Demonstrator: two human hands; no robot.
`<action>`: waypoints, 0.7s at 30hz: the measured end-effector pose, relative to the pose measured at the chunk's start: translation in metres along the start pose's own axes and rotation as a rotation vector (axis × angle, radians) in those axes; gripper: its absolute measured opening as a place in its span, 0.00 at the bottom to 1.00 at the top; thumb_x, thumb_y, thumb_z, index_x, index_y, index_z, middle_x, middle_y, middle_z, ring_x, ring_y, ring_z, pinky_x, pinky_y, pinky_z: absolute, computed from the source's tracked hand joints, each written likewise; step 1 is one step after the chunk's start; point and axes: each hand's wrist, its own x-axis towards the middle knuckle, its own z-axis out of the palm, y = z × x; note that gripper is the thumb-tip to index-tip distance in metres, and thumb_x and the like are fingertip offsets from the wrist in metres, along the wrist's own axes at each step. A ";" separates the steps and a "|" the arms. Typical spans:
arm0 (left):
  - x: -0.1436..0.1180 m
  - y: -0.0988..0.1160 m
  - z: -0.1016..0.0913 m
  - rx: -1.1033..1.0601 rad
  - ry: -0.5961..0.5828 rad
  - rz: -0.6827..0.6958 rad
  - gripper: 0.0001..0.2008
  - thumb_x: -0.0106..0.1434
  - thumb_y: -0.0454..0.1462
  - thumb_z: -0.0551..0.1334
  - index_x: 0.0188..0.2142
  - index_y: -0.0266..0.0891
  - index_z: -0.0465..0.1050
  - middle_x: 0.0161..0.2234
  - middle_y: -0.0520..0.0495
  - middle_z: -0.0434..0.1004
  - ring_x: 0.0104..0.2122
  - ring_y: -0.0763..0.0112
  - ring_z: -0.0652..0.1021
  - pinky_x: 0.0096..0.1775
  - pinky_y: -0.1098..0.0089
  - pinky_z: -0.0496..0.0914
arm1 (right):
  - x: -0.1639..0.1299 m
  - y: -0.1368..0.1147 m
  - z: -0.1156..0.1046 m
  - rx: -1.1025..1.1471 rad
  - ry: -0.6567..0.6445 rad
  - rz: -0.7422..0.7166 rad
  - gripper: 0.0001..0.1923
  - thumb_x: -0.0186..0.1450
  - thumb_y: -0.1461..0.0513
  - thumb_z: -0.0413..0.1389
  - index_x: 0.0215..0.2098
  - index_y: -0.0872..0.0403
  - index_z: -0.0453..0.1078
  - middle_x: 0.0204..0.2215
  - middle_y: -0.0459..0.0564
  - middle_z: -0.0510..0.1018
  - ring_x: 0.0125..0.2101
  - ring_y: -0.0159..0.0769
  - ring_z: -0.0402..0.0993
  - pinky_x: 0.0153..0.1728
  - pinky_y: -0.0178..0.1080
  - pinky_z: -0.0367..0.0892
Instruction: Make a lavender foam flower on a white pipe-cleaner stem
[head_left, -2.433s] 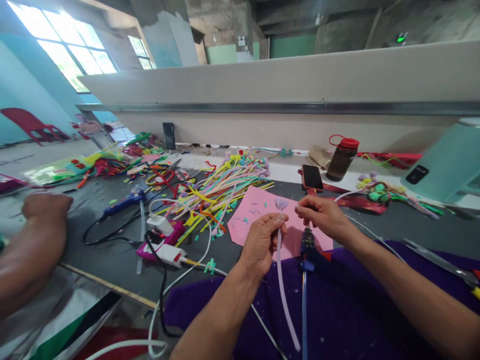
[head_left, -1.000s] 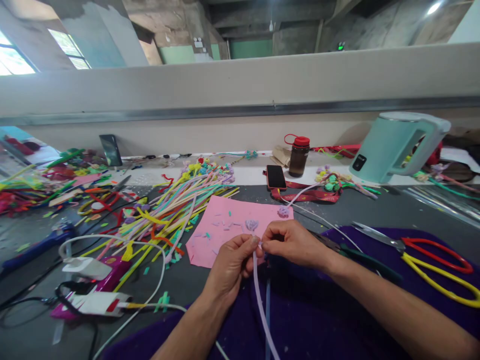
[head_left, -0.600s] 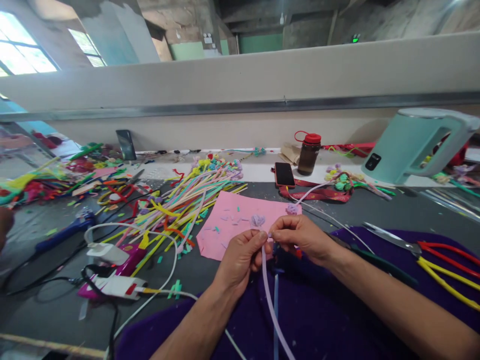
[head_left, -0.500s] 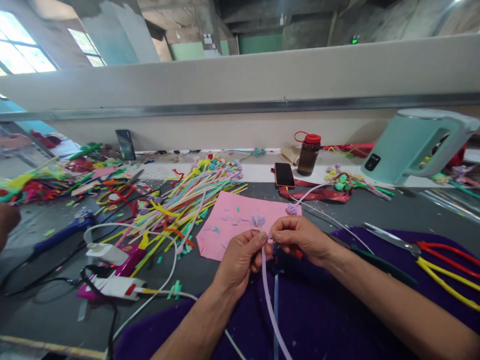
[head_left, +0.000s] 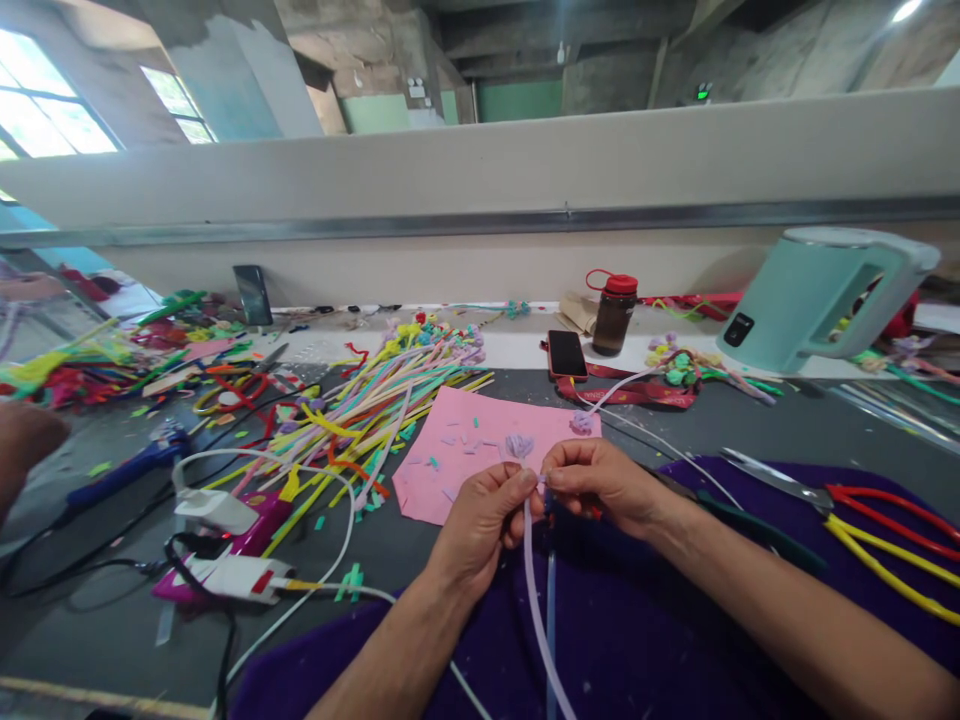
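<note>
My left hand (head_left: 486,512) is closed in a pinch on a pipe-cleaner flower, just below its curled lilac head (head_left: 518,446). The long lilac stem (head_left: 534,610) hangs from that grip over the dark purple cloth (head_left: 637,640). My right hand (head_left: 598,478) is closed too, thumb and fingertips pressed together beside the left fingertips. A small lilac bit (head_left: 541,483) shows between the two hands; the fingers hide most of it. Behind them lies a pink sheet (head_left: 450,480) with small lilac and green clippings. Another lilac flower (head_left: 582,423) rests on its right corner.
Colourful pipe cleaners (head_left: 375,390) are heaped left of the sheet. A blue glue gun (head_left: 127,475), a magenta power strip (head_left: 259,520) and cables lie further left. Scissors (head_left: 832,495), a kettle (head_left: 795,300), bottle (head_left: 615,315) and phone (head_left: 566,355) are rightward. Another person's hand (head_left: 26,440) is at the left edge.
Both of my hands keep nearly the same pinched position, with slight finger movement. The other person's hand has come further into view at the left. The camera view has shifted slightly.
</note>
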 end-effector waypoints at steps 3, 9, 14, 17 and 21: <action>-0.001 0.001 0.000 -0.024 -0.012 0.000 0.13 0.53 0.41 0.63 0.21 0.34 0.66 0.14 0.55 0.66 0.10 0.87 0.58 0.13 0.80 0.49 | 0.000 0.001 0.000 0.046 -0.043 -0.009 0.09 0.54 0.60 0.59 0.25 0.59 0.67 0.14 0.42 0.69 0.12 0.20 0.58 0.12 0.23 0.51; -0.002 0.000 -0.001 -0.055 -0.047 -0.001 0.13 0.53 0.42 0.63 0.21 0.34 0.66 0.14 0.56 0.66 0.11 0.87 0.58 0.14 0.81 0.49 | 0.003 0.007 -0.001 0.162 -0.142 -0.043 0.10 0.54 0.60 0.60 0.27 0.60 0.68 0.20 0.48 0.74 0.14 0.21 0.62 0.14 0.24 0.55; -0.003 0.002 0.001 -0.049 -0.036 -0.004 0.13 0.53 0.41 0.63 0.21 0.33 0.65 0.14 0.56 0.66 0.11 0.87 0.58 0.13 0.81 0.49 | 0.005 0.012 -0.002 0.198 -0.161 -0.046 0.09 0.53 0.62 0.60 0.26 0.61 0.68 0.19 0.49 0.75 0.12 0.21 0.63 0.13 0.24 0.55; -0.004 0.003 0.001 -0.044 -0.044 0.004 0.13 0.54 0.41 0.62 0.22 0.34 0.65 0.14 0.56 0.66 0.10 0.88 0.58 0.14 0.82 0.50 | 0.004 0.013 -0.003 0.207 -0.141 -0.054 0.09 0.53 0.62 0.61 0.25 0.60 0.67 0.16 0.47 0.73 0.10 0.21 0.62 0.12 0.24 0.53; -0.003 0.002 -0.001 -0.042 -0.051 0.002 0.13 0.55 0.41 0.62 0.22 0.33 0.65 0.14 0.56 0.66 0.10 0.88 0.59 0.13 0.82 0.49 | 0.004 0.014 -0.002 0.210 -0.151 -0.060 0.10 0.52 0.61 0.61 0.25 0.60 0.67 0.16 0.46 0.73 0.10 0.21 0.61 0.12 0.24 0.51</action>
